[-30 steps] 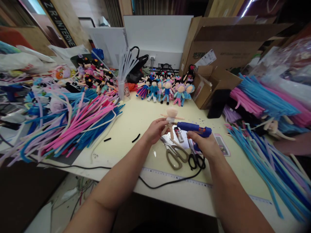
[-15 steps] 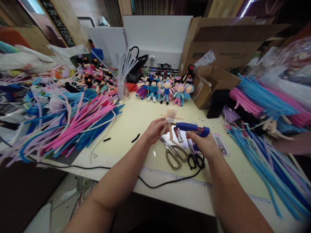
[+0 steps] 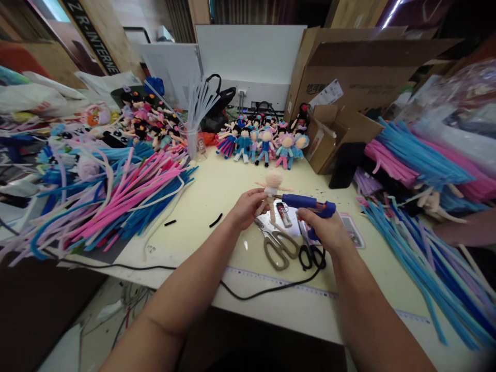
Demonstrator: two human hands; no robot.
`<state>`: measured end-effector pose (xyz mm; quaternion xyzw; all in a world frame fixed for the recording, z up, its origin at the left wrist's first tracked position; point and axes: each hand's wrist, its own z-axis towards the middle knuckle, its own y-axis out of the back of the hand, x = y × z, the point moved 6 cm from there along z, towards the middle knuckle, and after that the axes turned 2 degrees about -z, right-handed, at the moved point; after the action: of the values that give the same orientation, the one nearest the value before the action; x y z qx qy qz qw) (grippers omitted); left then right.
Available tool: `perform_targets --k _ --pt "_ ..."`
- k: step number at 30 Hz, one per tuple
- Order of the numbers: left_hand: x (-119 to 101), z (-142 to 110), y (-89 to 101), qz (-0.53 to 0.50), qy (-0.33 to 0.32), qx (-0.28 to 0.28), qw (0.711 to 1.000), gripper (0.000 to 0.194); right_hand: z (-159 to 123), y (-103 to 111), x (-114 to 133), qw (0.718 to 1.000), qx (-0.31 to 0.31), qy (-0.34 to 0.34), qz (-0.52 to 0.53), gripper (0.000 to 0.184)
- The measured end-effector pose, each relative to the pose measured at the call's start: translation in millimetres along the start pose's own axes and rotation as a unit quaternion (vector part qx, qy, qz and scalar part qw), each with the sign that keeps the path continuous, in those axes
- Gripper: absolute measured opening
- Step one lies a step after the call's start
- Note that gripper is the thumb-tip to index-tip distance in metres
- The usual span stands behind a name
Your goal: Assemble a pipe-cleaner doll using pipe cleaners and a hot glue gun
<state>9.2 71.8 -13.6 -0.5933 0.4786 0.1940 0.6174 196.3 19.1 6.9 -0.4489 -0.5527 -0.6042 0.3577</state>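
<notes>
Between the fingers of my left hand (image 3: 248, 209) is a small cream doll (image 3: 273, 180) with a round head, spread arms and a white band around its body. My right hand (image 3: 324, 227) is wrapped round the handle of a blue glue gun (image 3: 306, 202). Its nozzle points left and meets the doll's body, or comes very close; I cannot tell which. Beneath the hands lie grey-handled scissors (image 3: 277, 253), black-handled scissors (image 3: 311, 257) and a small lighter-like item (image 3: 284, 215). Two short black pieces (image 3: 216, 220) rest left of my left hand.
Piles of colourful fuzzy stems (image 3: 127, 201) cover the left side, with more blue stems (image 3: 406, 258) at right. Finished dolls (image 3: 265, 144) stand at the back beside cardboard boxes (image 3: 349, 129). A black cord (image 3: 248, 298) runs along the front edge. A cup holds clear sticks (image 3: 199, 106).
Almost nothing differs. Both hands keep their hold on the doll and the glue gun, and the view shifts very slightly.
</notes>
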Motion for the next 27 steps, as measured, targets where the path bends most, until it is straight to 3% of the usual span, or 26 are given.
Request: perform_targets --k 21,27 --pt "-0.4 0.2 0.6 0.005 -0.002 -0.001 1.0 0.03 0.1 1.4 0.7 1.0 -0.003 0.0 -0.026 0.033" --pt "-6.5 0.3 7.1 -0.004 -0.016 -0.039 0.999 0.029 3.2 28.0 -10.6 0.997 -0.059 -0.024 -0.043 0.037"
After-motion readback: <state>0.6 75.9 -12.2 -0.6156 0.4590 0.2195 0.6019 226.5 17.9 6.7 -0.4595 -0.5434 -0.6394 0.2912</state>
